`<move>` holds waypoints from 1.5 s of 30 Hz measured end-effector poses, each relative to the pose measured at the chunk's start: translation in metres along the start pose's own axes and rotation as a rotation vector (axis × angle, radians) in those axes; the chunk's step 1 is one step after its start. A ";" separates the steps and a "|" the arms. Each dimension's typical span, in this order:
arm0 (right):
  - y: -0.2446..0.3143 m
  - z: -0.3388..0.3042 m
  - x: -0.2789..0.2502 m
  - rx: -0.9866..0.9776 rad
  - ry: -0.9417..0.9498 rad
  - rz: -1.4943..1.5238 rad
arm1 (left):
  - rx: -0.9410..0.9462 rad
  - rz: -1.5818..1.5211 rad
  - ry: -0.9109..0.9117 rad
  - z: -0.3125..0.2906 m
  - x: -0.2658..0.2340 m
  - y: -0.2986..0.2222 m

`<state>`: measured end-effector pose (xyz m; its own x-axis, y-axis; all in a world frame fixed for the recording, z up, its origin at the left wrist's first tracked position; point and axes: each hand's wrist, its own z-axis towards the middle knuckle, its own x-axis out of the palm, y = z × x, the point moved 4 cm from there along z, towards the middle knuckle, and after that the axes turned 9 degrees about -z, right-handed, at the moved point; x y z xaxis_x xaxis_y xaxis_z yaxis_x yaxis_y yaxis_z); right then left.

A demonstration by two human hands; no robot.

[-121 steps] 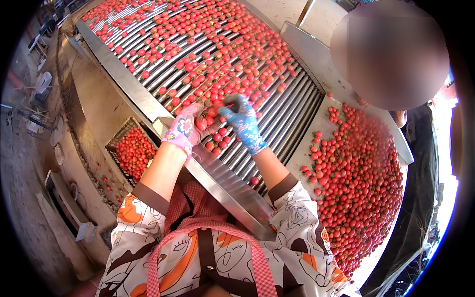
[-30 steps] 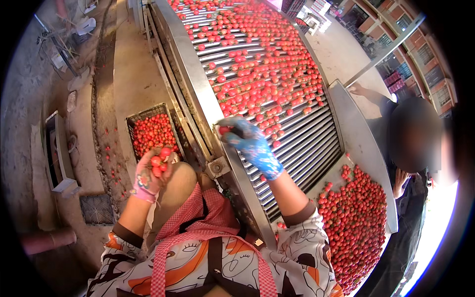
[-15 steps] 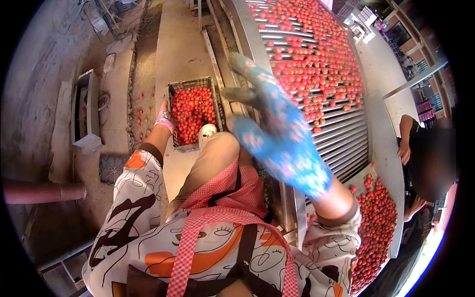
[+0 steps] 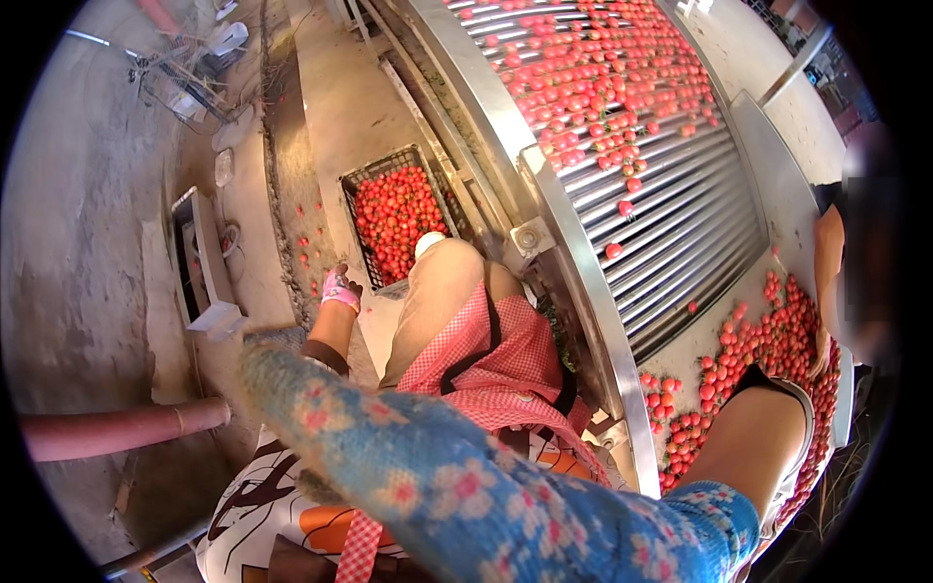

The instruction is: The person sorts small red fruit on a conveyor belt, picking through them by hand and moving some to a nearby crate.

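The right hand [image 4: 466,466], in a blue flowered glove, is raised close to the camera — it fills the lower middle of the view, blurred, stretching from the lower right toward the left, and whether its fingers are spread or curled cannot be told; nothing shows in it. Its bare forearm [image 4: 753,437] drops away at the right, near the edge of the table.

The left hand [image 4: 339,289], in a pink glove, hangs low beside the bent knee [image 4: 442,282], arm reaching down. It is small in the picture, so its grip cannot be made out. Just beyond it sits a dark crate [image 4: 362,185] on the ground, full of small red tomatoes [image 4: 394,219].

To the right runs a metal roller table [image 4: 671,209] — more tomatoes are scattered across its bars, with a heap at its lower end. A pink checked apron [image 4: 496,360] covers the lap. Another person stands at the far right.
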<state>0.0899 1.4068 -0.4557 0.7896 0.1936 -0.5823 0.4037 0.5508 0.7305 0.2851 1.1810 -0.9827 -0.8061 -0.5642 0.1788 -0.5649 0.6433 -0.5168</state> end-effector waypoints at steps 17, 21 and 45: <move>-0.016 -0.117 -0.028 0.403 -0.082 -0.311 | 1.635 0.933 1.068 -0.330 0.284 0.044; -0.083 -0.274 -0.052 0.970 -0.270 -0.569 | 1.474 1.623 0.939 -0.338 0.312 0.065; -0.127 -0.482 0.060 2.059 -0.058 -0.366 | 1.278 1.906 1.053 -0.353 0.322 0.119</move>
<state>-0.1363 1.7402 -0.7554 0.5669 0.2683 -0.7789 0.2850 -0.9510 -0.1201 -0.1034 1.2585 -0.6912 -0.1011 0.4907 -0.8654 0.4780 -0.7389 -0.4749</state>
